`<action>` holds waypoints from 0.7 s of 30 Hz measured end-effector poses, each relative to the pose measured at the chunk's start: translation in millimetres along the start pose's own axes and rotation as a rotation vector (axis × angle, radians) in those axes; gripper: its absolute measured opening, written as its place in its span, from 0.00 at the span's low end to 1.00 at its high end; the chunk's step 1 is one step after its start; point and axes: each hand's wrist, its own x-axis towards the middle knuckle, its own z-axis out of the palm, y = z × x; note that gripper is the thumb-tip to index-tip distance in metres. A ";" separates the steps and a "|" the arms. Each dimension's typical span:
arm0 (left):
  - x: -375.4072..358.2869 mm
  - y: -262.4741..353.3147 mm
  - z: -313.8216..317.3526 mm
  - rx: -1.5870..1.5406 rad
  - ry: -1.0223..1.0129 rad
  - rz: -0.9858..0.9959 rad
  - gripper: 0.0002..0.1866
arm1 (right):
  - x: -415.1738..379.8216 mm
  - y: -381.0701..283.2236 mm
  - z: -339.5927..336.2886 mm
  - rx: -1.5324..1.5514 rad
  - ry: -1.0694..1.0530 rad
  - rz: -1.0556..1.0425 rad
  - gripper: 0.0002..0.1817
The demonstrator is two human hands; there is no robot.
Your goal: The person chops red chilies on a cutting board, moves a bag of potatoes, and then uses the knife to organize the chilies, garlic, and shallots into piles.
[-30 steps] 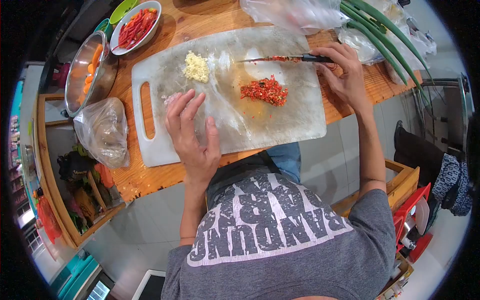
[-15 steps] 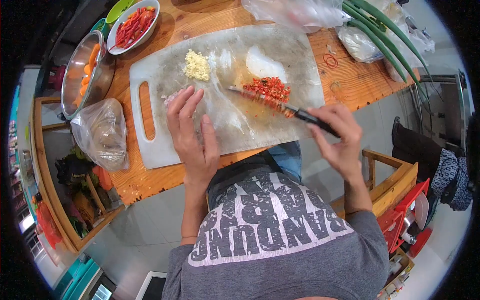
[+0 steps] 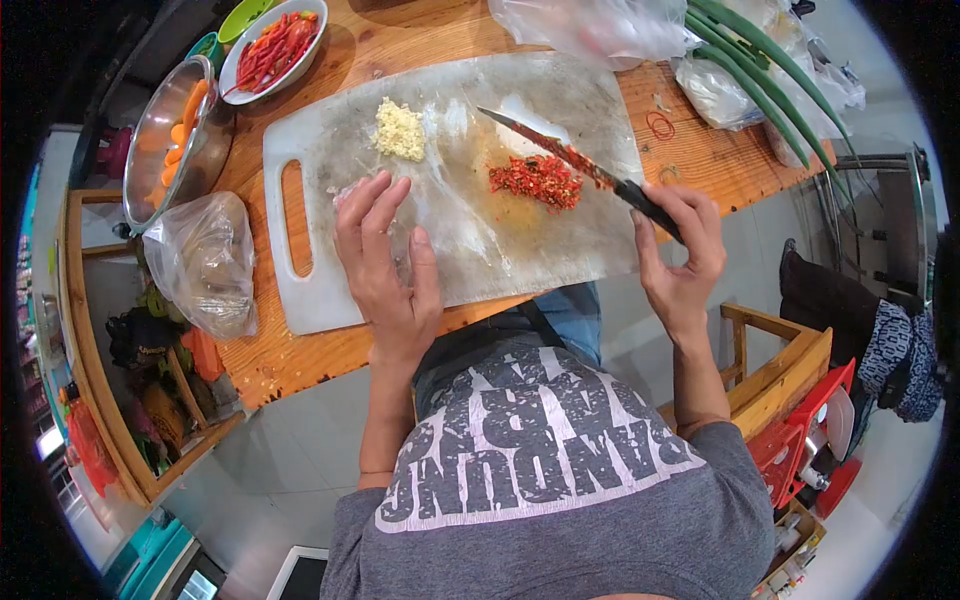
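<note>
Swung toward the far edge of the cutting board (image 3: 560, 262), the knife (image 3: 548, 147) seems between strokes. The left hand (image 3: 392, 280), fingers spread, empty, is at the board's left; chopped chilli (image 3: 530, 184) lies right of its centre; the right hand (image 3: 685, 248) grips the handle by its right edge.

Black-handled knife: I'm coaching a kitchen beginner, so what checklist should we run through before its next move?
1. Right hand on the handle of the black-handled metal knife: ok.
2. Left hand clear of the knife: ok, over the board's left part.
3. Knife clean: not ok, red bits cling to it.
4. Finely chopped red heap apart from the minced pale-yellow heap: ok.
5. White plastic cutting board secured against slipping: cannot tell.
</note>
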 end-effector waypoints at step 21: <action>-9.0 -2.5 5.9 0.035 0.085 0.011 0.24 | 9.0 12.1 17.1 -0.055 -0.149 -0.009 0.22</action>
